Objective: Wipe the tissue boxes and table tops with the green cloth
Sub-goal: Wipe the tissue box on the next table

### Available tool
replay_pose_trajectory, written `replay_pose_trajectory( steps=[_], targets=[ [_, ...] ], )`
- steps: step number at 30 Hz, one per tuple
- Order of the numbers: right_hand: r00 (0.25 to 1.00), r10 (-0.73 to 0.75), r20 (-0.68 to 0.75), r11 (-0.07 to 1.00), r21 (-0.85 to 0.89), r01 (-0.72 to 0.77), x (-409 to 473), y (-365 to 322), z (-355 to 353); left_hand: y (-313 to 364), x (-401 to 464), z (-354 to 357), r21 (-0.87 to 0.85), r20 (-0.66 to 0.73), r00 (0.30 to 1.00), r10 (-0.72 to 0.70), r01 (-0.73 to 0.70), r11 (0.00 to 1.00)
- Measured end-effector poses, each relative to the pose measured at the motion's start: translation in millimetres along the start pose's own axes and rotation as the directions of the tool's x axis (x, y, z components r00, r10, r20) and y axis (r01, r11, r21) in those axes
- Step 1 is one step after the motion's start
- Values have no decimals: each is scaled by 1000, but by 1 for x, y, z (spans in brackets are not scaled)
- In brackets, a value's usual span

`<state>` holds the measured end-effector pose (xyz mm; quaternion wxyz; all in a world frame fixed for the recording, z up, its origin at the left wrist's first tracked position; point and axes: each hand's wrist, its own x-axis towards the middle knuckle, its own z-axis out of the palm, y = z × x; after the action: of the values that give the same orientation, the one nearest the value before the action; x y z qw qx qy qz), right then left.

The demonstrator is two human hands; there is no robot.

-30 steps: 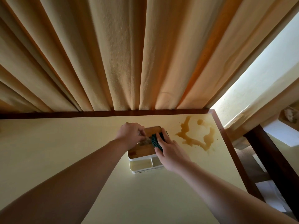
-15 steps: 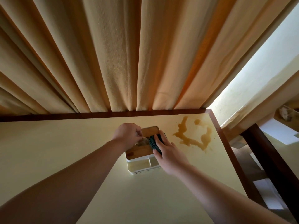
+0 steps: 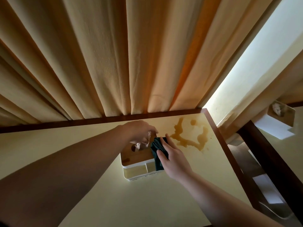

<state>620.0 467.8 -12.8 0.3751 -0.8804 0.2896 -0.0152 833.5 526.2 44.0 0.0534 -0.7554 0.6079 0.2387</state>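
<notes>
One tissue box (image 3: 139, 158), wooden-lidded on a white base, sits toward the tabletop's (image 3: 101, 190) far right; the right hand (image 3: 173, 158) presses the green cloth (image 3: 158, 149) on its right edge with straight fingers, while the left hand (image 3: 141, 131) pinches the protruding tissue (image 3: 141, 144). A brown spill (image 3: 190, 135) just right remains unwiped, so most work seems left. No writing is legible.

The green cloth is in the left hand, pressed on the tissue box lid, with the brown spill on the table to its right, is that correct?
Not quite. The head view shows the green cloth under the right hand, not the left. The left hand holds the tissue at the box's opening. The rest stands: the cloth is pressed on the tissue box lid, and the brown spill lies on the table to its right.
</notes>
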Motion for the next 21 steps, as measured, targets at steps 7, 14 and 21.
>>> replay_pose_trajectory(
  steps=[7, 14, 21],
  targets=[
    [999, 38, -1, 972, -230, -37, 21, -6, -5, -1, -3, 3, 14, -27, 991, -132, 133, 991],
    [997, 60, 37, 926, -376, -42, 43, -28, -11, -17, -9, 30, -375, -121, 878, -464, 392, 840],
    [996, 52, 78, 905, -425, -14, 52, -31, 0, -16, -12, 38, -516, -98, 828, -552, 432, 740]
  ],
)
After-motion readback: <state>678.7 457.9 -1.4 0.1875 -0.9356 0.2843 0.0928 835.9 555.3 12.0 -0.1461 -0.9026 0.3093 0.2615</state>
